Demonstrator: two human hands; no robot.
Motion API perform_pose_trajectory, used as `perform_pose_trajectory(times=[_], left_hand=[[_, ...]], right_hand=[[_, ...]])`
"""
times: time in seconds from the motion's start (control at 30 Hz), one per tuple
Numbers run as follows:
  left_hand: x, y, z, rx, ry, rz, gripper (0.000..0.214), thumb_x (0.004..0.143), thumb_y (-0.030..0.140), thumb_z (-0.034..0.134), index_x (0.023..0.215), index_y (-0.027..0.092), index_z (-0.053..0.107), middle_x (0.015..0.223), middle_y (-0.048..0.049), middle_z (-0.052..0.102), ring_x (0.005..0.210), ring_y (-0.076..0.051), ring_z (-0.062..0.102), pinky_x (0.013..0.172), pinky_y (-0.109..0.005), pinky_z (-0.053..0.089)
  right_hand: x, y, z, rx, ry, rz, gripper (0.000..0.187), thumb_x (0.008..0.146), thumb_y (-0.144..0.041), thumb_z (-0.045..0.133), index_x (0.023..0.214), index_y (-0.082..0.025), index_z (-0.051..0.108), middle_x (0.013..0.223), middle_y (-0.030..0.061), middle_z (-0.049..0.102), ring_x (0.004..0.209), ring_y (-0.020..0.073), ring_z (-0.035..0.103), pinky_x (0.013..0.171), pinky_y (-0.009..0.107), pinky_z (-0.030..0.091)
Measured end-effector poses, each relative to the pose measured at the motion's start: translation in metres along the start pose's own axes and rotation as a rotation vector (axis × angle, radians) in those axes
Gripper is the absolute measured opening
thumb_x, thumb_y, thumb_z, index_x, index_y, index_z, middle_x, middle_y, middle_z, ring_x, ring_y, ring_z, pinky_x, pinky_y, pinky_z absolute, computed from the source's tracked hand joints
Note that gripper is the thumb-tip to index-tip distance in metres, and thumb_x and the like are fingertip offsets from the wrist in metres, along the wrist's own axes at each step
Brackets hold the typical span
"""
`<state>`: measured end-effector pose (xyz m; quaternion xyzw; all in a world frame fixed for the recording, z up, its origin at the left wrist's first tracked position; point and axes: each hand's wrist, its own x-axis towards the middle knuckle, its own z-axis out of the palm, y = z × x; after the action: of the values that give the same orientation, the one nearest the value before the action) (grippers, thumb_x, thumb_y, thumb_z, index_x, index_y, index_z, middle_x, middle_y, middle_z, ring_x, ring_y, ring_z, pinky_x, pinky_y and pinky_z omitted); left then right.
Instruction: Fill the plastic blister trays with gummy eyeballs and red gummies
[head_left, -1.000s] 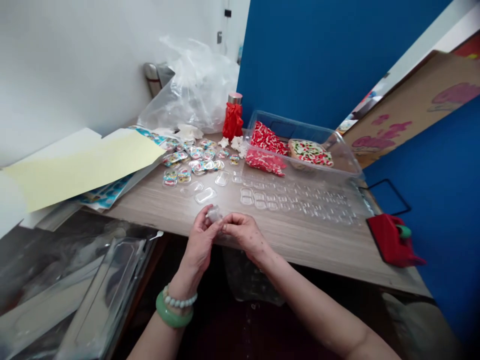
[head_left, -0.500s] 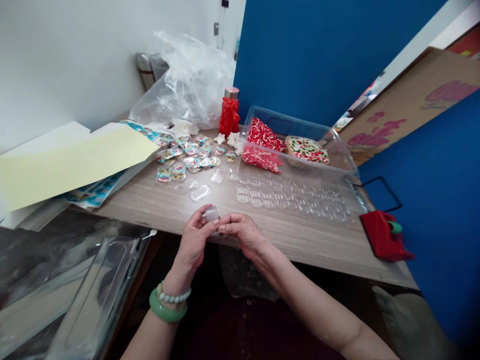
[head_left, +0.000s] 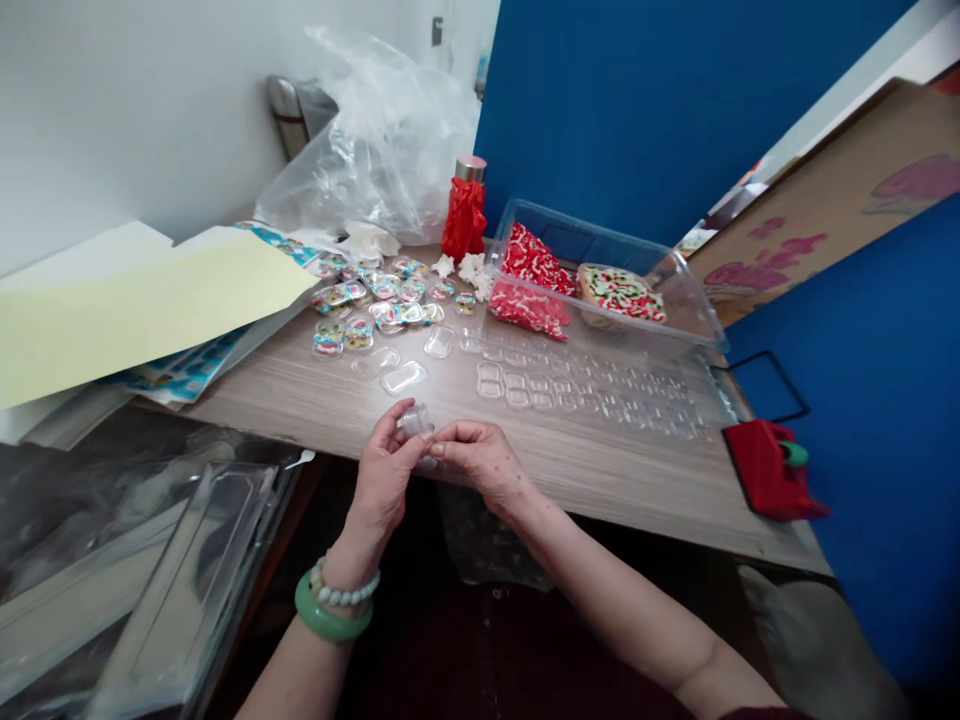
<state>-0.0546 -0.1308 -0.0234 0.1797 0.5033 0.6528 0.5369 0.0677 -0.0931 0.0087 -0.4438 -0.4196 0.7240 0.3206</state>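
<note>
My left hand [head_left: 384, 468] is closed around a small stack of clear plastic containers [head_left: 414, 420], held just above the table's front edge. The thumb and fingers of my right hand [head_left: 480, 462] pinch at the near side of that stack, touching the left thumb. On the table beyond my hands lie a few loose clear plastic pieces [head_left: 405, 377]. Rows of small clear plastic trays [head_left: 540, 390] are laid out to the right of them. Further back is a scatter of small clear packs with colourful printed labels [head_left: 382, 300].
A clear bin [head_left: 694, 300] holds bags of red-and-white and multicoloured small pieces. Beside it stand a red-wrapped bottle [head_left: 465, 215] and a large plastic bag [head_left: 375, 140]. Paper sheets [head_left: 150, 310] lie left; a red tape dispenser [head_left: 772, 470] sits at the right edge.
The view has shifted slightly. Both hands stay together at the stack of clear containers, which appears tipped a little to the left; the things on the table look the same.
</note>
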Motion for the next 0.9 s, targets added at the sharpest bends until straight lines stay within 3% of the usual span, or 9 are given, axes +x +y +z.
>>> perform_pose_trajectory(times=[0.27,0.47,0.53,0.67,0.8,0.9], left_hand=[[-0.003,-0.006,-0.003,-0.060,-0.061,-0.042,0.063,0.063,0.023,0.086,0.122,0.019,0.065,0.084,-0.0002,0.073,0.070,-0.012,0.064,0.064,-0.022,0.051],[-0.001,-0.003,-0.006,-0.135,0.003,-0.080,0.063,0.061,0.024,0.085,0.119,0.017,0.062,0.087,-0.0024,0.073,0.068,-0.016,0.068,0.062,-0.028,0.056],[0.000,0.000,-0.010,-0.125,0.064,-0.081,0.064,0.061,0.025,0.085,0.119,0.017,0.060,0.083,-0.0015,0.072,0.065,-0.019,0.070,0.061,-0.032,0.058],[0.003,0.004,-0.015,-0.072,0.144,-0.053,0.060,0.061,0.024,0.085,0.115,0.017,0.059,0.076,0.0018,0.069,0.059,-0.018,0.070,0.059,-0.032,0.059],[0.003,0.008,-0.018,-0.083,0.122,-0.063,0.055,0.062,0.024,0.084,0.110,0.018,0.061,0.077,0.0013,0.070,0.060,-0.018,0.070,0.059,-0.032,0.059],[0.002,0.011,-0.022,-0.092,0.122,-0.077,0.052,0.062,0.024,0.084,0.109,0.018,0.061,0.078,0.0002,0.072,0.061,-0.019,0.071,0.060,-0.033,0.060]], right_hand=[[-0.001,-0.005,-0.006,-0.014,0.007,0.096,0.013,0.052,-0.025,0.077,0.060,-0.017,0.069,0.056,-0.0021,0.064,0.056,0.0101,0.053,0.062,0.026,0.042],[0.002,-0.006,-0.010,-0.087,0.041,-0.004,0.011,0.060,-0.028,0.070,0.060,-0.018,0.065,0.056,-0.0017,0.062,0.057,0.0116,0.052,0.065,0.027,0.042],[0.008,-0.006,-0.011,-0.277,0.146,-0.073,0.008,0.063,-0.027,0.066,0.060,-0.020,0.064,0.056,-0.0023,0.060,0.059,0.0127,0.052,0.066,0.027,0.041],[0.027,-0.005,-0.006,-0.973,0.391,-0.129,0.013,0.072,-0.023,0.059,0.066,-0.024,0.070,0.066,0.0010,0.068,0.068,0.0175,0.058,0.065,0.029,0.037],[0.037,-0.003,0.001,-1.289,0.365,-0.151,0.019,0.085,-0.029,0.056,0.081,-0.025,0.074,0.081,0.0036,0.073,0.076,0.0192,0.061,0.068,0.030,0.037],[0.031,-0.002,-0.005,-1.398,0.347,-0.356,0.018,0.091,-0.028,0.054,0.091,-0.023,0.071,0.094,0.0043,0.073,0.089,0.0193,0.060,0.078,0.030,0.039]])
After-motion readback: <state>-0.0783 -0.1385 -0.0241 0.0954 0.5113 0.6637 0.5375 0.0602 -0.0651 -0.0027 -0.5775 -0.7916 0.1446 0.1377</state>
